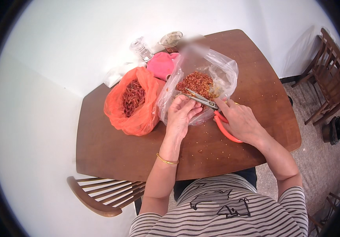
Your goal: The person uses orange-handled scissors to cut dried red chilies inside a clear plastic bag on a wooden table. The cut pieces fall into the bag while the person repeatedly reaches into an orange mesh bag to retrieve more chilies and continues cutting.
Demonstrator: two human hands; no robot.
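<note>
Gripping scissors (212, 105) in the right hand (244, 121), wrapping fingers round the red handles; pointing the blades leftward, close over the left fingertips. Pressing thumb and fingertips of the left hand (180, 112) together just beside the blades; not making out any piece between them, too small and hidden at this angle. Judging the scissors stiff, smooth and fairly light; favouring a hold by the handles, well clear of the edges.

Seeing chopped red flakes (196, 83) just beyond the left fingertips, heaping inside a clear plastic bag (227, 71). Guessing at dry, loose, very light stuff, scattering easily. Reckoning the bag thin, soft and slippery; best grasping by its gathered rim. Noting crumbs across the table (264, 71), some between fingers and body.

Left of the left fingers, finding an orange plastic bag (146, 122), standing wide-mouthed and holding dried red peppers (133, 96). Supposing these light and brittle; best pinching gently at mid-length, avoiding crushing.

Farther beyond the fingers, leftward, spotting a pink bundle (161, 65), perhaps cloth; past that, a clear jar (142, 49) and a glass bowl (172, 39), presumably rigid and breakable. Farthest off, right of the right fingers, noting a wooden chair (329, 71).
</note>
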